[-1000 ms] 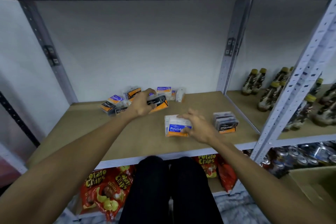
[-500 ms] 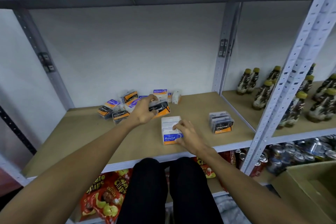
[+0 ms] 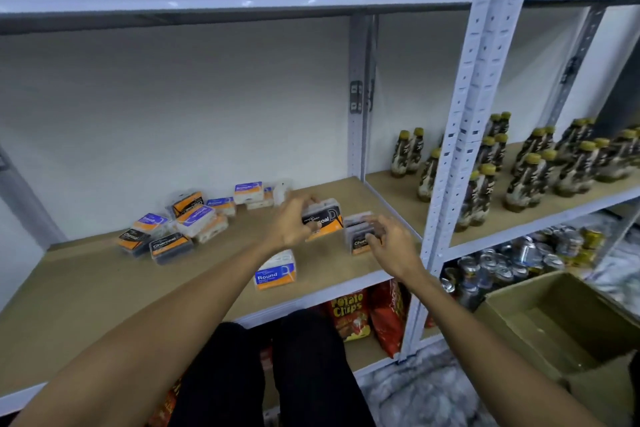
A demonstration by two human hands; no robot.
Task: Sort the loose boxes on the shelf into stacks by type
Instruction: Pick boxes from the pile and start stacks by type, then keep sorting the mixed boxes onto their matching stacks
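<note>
Grey metal shelf with tan board deck (image 3: 86,288). Open brown cardboard carton (image 3: 554,322) on the floor, lower right. Dark bottles with yellow caps (image 3: 530,170), more than a dozen, in the next bay. Two red crisp bags (image 3: 348,312) below; one reads "Potato Chips".

Heap of loose clear plastic boxes (image 3: 180,222) at back left: three black-and-orange ones read "Charcoal", at least four are blue-and-orange with blurred print.

Left hand (image 3: 294,222): fingers clamped on one black-and-orange "Charcoal" box (image 3: 323,218), held above mid-shelf. Right hand (image 3: 389,243): fingers apart, loosely bent over the Charcoal stack (image 3: 356,236) at front right; contact unclear. White "Round" stack (image 3: 275,272) near the front edge.
</note>
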